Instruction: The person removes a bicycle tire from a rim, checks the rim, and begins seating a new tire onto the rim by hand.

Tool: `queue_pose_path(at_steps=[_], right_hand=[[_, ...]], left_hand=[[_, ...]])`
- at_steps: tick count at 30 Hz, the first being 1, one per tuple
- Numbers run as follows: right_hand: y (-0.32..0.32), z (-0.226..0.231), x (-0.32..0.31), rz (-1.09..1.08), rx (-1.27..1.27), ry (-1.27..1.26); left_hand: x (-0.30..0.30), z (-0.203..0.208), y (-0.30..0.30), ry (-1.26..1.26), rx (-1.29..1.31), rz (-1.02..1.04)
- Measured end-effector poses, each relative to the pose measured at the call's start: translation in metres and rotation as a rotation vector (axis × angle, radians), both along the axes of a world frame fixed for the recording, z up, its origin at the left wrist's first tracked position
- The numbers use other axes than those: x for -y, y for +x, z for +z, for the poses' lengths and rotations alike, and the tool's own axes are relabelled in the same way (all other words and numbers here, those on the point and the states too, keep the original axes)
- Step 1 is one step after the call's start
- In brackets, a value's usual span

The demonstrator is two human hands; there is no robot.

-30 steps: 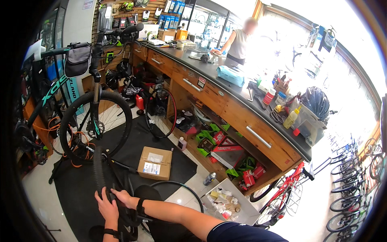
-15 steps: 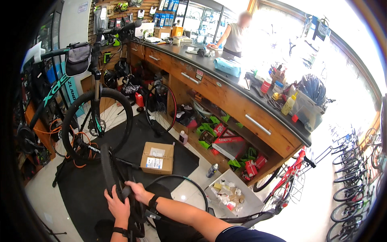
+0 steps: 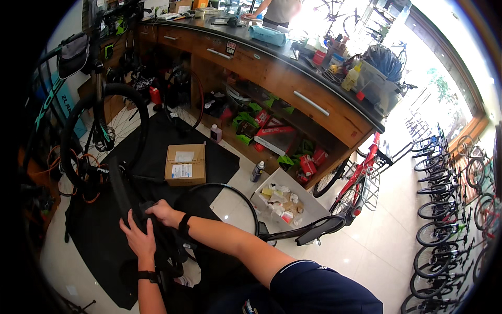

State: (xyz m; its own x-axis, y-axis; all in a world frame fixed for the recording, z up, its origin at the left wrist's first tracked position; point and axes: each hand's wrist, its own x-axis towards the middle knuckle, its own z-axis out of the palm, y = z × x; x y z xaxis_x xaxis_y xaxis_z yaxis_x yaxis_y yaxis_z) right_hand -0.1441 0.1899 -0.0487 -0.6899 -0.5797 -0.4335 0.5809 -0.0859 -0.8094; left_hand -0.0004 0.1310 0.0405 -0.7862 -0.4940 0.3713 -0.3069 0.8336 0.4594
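A black bicycle tyre (image 3: 120,183) stands upright in front of me, its lower part hidden by my hands and dark clutter. My left hand (image 3: 138,238) wraps the near side of the tyre, fingers along the tread and thumb raised. On its right side, my right hand (image 3: 163,212) is closed in a pinch around a black piece (image 3: 147,206) pressed close to the tyre. Whether that piece is inner tube or something else, I cannot tell. Both wrists wear dark bands.
Just beyond my hands, a cardboard box (image 3: 184,175) rests on a black mat (image 3: 99,251). To its right are a spray can (image 3: 257,171) and a litter-filled bin (image 3: 293,191). A mounted bicycle (image 3: 99,120), a long workbench (image 3: 251,68) and a red bicycle (image 3: 361,172) surround the spot.
The view has tilted down and turned right, so the scene sits higher and further left. Both hands stay at the tyre; the right has shifted slightly along its side.
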Motion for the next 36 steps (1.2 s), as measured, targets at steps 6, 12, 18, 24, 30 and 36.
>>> queue_pose_path(at_steps=[6, 12, 18, 24, 30, 36], right_hand=[[0.01, -0.027, -0.027, 0.111, -0.027, 0.072], [0.009, -0.036, -0.015, 0.189, -0.156, 0.13], [-0.003, -0.008, -0.052, 0.402, -0.415, 0.304], [-0.004, -0.024, -0.047, 0.148, -0.023, 0.113], [0.001, -0.04, -0.045, 0.157, 0.071, -0.077], [0.003, -0.039, -0.042, 0.08, 0.036, -0.154]], left_hand=[[0.025, -0.015, 0.008, 0.057, -0.017, 0.016], [0.043, -0.001, 0.018, 0.15, -0.036, 0.043], [0.084, -0.017, -0.007, 0.035, 0.197, 0.157], [0.114, 0.004, -0.017, 0.191, 0.423, 0.358], [0.13, 0.035, -0.014, 0.315, 0.511, 0.264], [0.14, 0.038, -0.016, 0.471, 0.459, 0.121]])
